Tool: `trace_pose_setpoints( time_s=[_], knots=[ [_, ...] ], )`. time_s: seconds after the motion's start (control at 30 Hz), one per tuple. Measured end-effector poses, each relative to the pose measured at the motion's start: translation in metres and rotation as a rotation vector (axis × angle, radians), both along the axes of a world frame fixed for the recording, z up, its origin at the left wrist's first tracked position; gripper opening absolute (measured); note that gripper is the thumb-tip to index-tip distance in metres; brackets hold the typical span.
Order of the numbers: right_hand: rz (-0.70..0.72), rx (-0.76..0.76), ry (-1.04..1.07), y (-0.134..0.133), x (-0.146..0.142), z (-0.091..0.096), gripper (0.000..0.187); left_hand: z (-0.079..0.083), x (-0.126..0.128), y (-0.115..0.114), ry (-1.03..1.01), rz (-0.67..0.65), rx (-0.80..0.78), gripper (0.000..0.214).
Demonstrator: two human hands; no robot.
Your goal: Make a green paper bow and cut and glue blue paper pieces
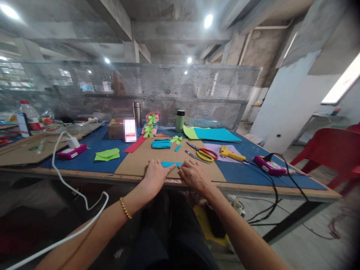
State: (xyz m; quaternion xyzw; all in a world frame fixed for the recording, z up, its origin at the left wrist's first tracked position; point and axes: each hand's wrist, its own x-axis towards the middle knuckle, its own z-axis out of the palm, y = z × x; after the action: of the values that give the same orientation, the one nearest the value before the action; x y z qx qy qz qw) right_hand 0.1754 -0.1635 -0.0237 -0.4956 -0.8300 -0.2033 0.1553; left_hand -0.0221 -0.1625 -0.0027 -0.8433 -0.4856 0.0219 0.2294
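Note:
A narrow blue paper strip (pixel 168 164) lies on a brown cardboard sheet (pixel 132 161) at the table's front edge. My left hand (pixel 155 175) grips its left part, the thumb pointing along the strip. At its right end my right hand (pixel 193 173) has its fingers bent down and pinching the paper; the fingertips partly hide it. Just beyond my hands rest a stack of blue paper strips (pixel 161 144), a small blue paper piece (pixel 177 148) and a green paper bow (pixel 177 139). Red-handled scissors (pixel 210 152) and yellow-handled scissors (pixel 204 156) lie to the right.
A yellow glue gun (pixel 232 154) lies on lilac paper, its cord running to a purple power socket (pixel 269 166). Green paper (pixel 107 154) and another purple socket (pixel 71 152) are at left. A green bottle (pixel 180 122), steel flask (pixel 136 113) and cardboard box (pixel 116 129) stand behind.

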Motion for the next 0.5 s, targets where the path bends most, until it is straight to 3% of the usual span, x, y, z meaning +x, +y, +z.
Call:
trace_pose_setpoints(
  time_s=[0.17, 0.5],
  knots=[
    [-0.01, 0.016, 0.019, -0.005, 0.012, -0.001, 0.031, 0.0, -0.001, -0.002, -0.011, 0.005, 0.008, 0.064],
    [-0.11, 0.067, -0.049, -0.026, 0.067, 0.011, 0.039, -0.003, -0.002, 0.001, -0.018, 0.0, 0.017, 0.069]
  ],
)
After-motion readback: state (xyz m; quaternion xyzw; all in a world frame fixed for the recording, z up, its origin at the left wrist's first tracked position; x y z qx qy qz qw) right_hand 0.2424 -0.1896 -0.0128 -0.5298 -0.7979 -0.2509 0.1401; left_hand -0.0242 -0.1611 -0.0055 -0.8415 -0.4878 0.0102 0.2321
